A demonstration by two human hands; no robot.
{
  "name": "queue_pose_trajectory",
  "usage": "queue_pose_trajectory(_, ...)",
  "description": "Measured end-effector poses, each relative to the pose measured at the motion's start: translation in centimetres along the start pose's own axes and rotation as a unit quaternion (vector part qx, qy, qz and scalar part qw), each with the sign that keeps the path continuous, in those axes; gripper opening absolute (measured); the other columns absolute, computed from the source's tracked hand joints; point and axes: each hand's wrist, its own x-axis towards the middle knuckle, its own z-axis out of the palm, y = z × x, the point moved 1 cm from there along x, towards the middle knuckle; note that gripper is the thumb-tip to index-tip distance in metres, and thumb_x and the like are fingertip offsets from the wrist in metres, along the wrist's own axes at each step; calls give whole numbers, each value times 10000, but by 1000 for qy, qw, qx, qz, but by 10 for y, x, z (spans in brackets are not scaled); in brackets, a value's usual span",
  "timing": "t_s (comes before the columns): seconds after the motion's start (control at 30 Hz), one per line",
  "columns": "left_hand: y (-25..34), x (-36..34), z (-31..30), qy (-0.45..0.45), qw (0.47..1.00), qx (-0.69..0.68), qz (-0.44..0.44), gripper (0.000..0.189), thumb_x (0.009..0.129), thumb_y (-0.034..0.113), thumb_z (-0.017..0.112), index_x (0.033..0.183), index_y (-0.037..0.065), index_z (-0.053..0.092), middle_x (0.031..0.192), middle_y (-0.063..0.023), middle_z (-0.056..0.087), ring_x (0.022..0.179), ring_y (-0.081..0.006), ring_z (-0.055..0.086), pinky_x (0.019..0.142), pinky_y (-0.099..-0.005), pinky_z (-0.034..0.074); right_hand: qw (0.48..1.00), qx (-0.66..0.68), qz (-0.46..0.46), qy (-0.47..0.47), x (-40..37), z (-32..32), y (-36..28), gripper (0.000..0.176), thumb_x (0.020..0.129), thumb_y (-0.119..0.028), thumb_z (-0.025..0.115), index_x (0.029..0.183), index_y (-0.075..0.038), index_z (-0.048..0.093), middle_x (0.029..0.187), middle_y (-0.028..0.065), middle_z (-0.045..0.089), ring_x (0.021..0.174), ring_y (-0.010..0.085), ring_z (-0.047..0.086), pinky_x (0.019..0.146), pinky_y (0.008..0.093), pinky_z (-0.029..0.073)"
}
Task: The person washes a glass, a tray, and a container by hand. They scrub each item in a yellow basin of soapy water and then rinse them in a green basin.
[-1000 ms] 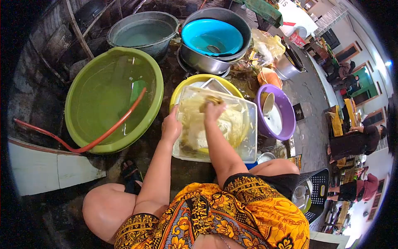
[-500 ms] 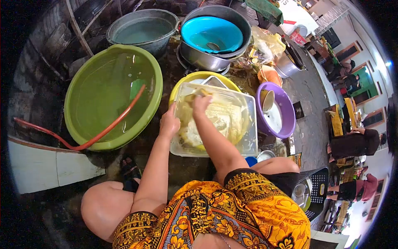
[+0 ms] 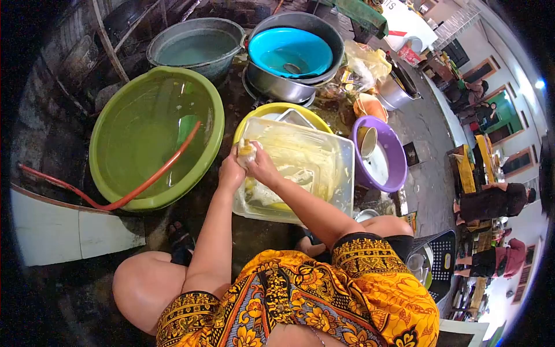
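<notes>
A clear plastic container [image 3: 324,156], smeared with suds, lies tilted over a yellow basin [image 3: 277,108]. My left hand [image 3: 231,170] grips the container's left rim. Close beside it, my right hand [image 3: 261,166] is closed around a soapy yellowish sponge [image 3: 247,151] at that same edge. White foam clings to the sponge, and streaks of lather cover the container's inside. Another clear plastic piece [image 3: 296,118] shows behind the container, in the yellow basin.
A large green tub [image 3: 101,168] of water with a red hose [image 3: 156,173] stands left. Behind are a grey tub [image 3: 153,49] and a blue basin [image 3: 324,49]. To the right are a purple basin [image 3: 399,159] and black crate [image 3: 442,260]. People [image 3: 497,199] stand far right.
My right hand has moved left with the sponge, from the container's inner surface to its left edge beside my left hand. The view has shifted slightly.
</notes>
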Motion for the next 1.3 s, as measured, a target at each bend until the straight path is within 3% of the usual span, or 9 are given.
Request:
queue_pose_trajectory(0.17,-20,4,12,-16,1000,-15,15,468,798,114,537,1257,107,445,1058,-215,590,1007,-385,547,848,-439,424,992,67,106,22,25,-5,13,461,789,-108,489,1222,25,405,1069,243,560,1005,373,547,876,389,428)
queue_pose_trajectory(0.23,-36,10,18,17,993,-62,96,426,821,98,510,1239,40,453,1069,-229,583,1022,-388,540,855,-417,423,965,161,136,156,42,11,43,437,793,-94,497,1209,14,417,1058,221,572,991,345,559,853,382,441)
queue_pose_trajectory(0.3,-23,4,6,-26,993,-87,74,427,912,204,485,1256,-42,425,1147,-191,568,1057,-224,541,910,-311,397,955,189,146,178,38,26,51,456,788,-121,537,1205,12,411,1050,214,580,969,336,568,829,389,447)
queue_pose_trajectory(0.53,-15,1,4,40,983,-179,28,387,912,262,478,1197,1,487,1044,-220,603,972,-322,589,805,-360,449,985,-32,170,-23,-54,37,16,558,818,-321,572,1204,38,389,1062,292,560,984,363,560,866,417,423)
queue_pose_trajectory(0.63,-22,5,9,84,995,-51,34,364,904,224,469,1211,29,485,1067,-225,589,997,-371,563,817,-391,444,917,-140,142,-347,-54,2,6,481,760,-312,608,1144,-39,513,1007,216,613,921,368,587,828,414,456)
queue_pose_trajectory(0.77,-15,0,6,62,995,-74,32,358,872,163,478,1217,71,492,1070,-215,588,998,-371,558,822,-405,444,944,-270,169,-89,-6,-28,9,346,713,-207,599,1037,-86,579,1053,195,590,913,347,600,787,419,473)
queue_pose_trajectory(0.9,-18,6,7,38,996,-51,58,380,833,139,499,1207,70,501,1051,-213,597,991,-365,564,820,-405,447,945,-310,100,-2,8,-2,46,645,718,-196,602,1304,-36,384,1272,255,434,1177,381,432,972,392,374)
queue_pose_trajectory(1.17,-20,8,14,18,994,-81,67,407,769,97,518,1175,82,535,1020,-194,618,965,-351,584,820,-391,452,908,-281,185,-249,-50,32,17,769,719,-175,586,1355,43,213,1329,338,292,1157,446,423,983,433,361)
queue_pose_trajectory(1.3,-13,6,10,39,993,-81,73,408,754,49,515,1161,52,544,1017,-193,623,961,-318,600,810,-361,459,940,-147,181,-249,-52,22,1,515,689,-98,581,1188,-21,478,1110,273,532,975,419,541,864,430,444)
